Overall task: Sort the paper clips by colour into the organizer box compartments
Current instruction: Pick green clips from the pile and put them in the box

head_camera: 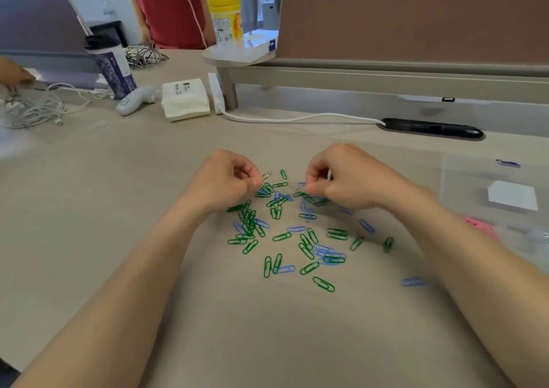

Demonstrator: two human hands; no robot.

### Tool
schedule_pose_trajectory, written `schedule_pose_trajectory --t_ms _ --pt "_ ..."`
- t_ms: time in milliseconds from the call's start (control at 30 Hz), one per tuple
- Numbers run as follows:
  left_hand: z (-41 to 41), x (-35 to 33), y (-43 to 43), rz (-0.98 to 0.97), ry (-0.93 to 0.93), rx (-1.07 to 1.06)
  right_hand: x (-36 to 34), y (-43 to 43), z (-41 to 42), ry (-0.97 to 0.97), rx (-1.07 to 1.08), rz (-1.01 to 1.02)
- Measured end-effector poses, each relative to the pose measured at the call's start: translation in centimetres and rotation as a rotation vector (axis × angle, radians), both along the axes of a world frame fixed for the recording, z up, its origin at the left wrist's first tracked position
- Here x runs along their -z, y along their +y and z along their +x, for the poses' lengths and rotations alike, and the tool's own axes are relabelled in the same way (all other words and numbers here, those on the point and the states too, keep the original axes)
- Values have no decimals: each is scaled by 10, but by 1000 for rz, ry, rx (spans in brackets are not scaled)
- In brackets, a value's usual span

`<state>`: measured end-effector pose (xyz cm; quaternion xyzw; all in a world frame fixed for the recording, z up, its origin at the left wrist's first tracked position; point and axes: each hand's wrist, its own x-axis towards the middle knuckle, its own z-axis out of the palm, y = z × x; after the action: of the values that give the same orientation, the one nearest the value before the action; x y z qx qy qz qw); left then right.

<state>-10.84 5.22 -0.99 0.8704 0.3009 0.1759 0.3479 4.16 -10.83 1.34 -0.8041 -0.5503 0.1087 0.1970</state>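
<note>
Down in the middle of the frame, green paper clips (309, 268) and blue paper clips (322, 248) lie mixed in a loose pile on the tan table (118, 209). At the pile's upper left the left hand (225, 179) is curled up. Its finger and thumb pinch a silver clip (266, 174), which pokes out just above the pile. At the pile's upper right the right hand (347, 176) is curled too, fingertips pinched on a pale clip (298, 187) — too blurry to tell its colour. At the right edge of the frame sits the clear organizer box (463, 179). It has pink clips (479, 227) in one part and one blue clip (508, 163) in a part higher up.
</note>
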Motion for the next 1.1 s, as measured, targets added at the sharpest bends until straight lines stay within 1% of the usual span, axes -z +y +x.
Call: schedule_pose_trajectory --t_ms 100,167,400,500,600,733,867,1000,1100 --pt "15 -14 -15 12 -30 73 -19 -38 18 0 57 32" --pt "32 -23 -37 33 -13 183 -25 -69 32 -12 129 45" --pt "112 -37 -140 111 32 545 -35 -185 65 35 387 73" --pt "138 -37 -181 127 21 651 -32 -231 78 18 490 73" --pt "155 -36 -219 153 25 764 -27 -269 82 32 553 14" --pt "168 -27 -259 252 112 916 -18 -298 80 43 512 -132" --pt "173 -12 -270 298 202 962 -6 -302 80 48 467 -189" --pt "169 -6 -264 300 157 910 -6 -294 81 15 444 -166" --pt "160 -8 -248 263 104 861 -12 -278 82 -8 443 -66"
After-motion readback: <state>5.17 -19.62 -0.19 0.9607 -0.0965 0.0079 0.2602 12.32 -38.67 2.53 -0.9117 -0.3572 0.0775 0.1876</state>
